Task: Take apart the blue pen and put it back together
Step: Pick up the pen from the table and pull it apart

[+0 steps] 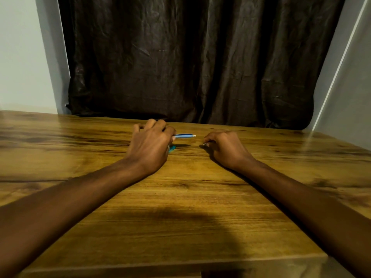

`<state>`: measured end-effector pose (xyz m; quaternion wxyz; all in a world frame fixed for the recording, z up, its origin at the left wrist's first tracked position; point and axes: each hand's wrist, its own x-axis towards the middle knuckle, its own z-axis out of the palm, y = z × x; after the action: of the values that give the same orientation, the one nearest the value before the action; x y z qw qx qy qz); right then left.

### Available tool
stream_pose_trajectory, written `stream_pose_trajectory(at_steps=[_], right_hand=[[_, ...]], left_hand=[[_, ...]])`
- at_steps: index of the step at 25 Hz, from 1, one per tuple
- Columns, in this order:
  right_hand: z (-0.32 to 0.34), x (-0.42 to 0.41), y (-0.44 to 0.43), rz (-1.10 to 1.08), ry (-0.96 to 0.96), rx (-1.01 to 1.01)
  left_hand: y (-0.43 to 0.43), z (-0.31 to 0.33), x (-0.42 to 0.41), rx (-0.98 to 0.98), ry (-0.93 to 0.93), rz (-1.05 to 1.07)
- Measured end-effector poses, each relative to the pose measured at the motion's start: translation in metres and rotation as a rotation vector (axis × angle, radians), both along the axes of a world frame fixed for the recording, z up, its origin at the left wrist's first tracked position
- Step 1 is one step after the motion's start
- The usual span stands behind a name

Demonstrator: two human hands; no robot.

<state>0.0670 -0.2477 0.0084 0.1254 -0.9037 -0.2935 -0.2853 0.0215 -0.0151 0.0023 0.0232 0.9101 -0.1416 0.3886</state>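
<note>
The left hand [149,146] pinches a slim blue plastic pen barrel [184,135], which juts rightward from the fingertips above the brown wooden table [180,197] — a teal piece [172,149] shows beneath the thumb. The right hand [224,147], just beside, curls closed around a thin pale part [204,144] — too small to identify.

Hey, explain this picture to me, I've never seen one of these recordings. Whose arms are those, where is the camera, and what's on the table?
There is no machine here: these are a person's two bare arms, filmed by a wide-angle camera worn on their head and looking down and forward. That is why the arms seem to reach out from the bottom corners. The left hand holds a blue pen barrel pointing to the right, just above the wooden table. A turquoise pen piece peeks out under that hand. The right hand pinches something thin and pale, too small to identify, perhaps a pen part. A dark curtain hangs behind the table.
</note>
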Motion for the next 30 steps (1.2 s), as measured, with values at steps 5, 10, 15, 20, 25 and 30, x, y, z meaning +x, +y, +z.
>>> stream_pose_trajectory(at_steps=[5, 10, 15, 20, 25, 30], right_hand=[[0.004, 0.001, 0.001, 0.046, -0.093, -0.24], [0.004, 0.003, 0.001, 0.064, -0.082, -0.238], [0.002, 0.004, 0.002, 0.065, -0.078, -0.205], [0.002, 0.001, 0.002, 0.035, -0.031, -0.141], [0.004, -0.001, 0.0, -0.016, -0.029, 0.222], [0.0, -0.011, 0.012, 0.051, 0.046, 0.269]], left_hand=[[0.0, -0.001, 0.001, -0.001, -0.011, -0.014], [-0.001, 0.0, 0.0, -0.004, -0.015, -0.023], [-0.001, 0.0, 0.0, 0.001, -0.006, -0.022], [0.0, -0.001, 0.001, 0.001, -0.017, -0.02], [0.0, -0.002, 0.001, -0.009, -0.03, -0.052], [-0.001, -0.002, 0.0, -0.011, -0.035, -0.075]])
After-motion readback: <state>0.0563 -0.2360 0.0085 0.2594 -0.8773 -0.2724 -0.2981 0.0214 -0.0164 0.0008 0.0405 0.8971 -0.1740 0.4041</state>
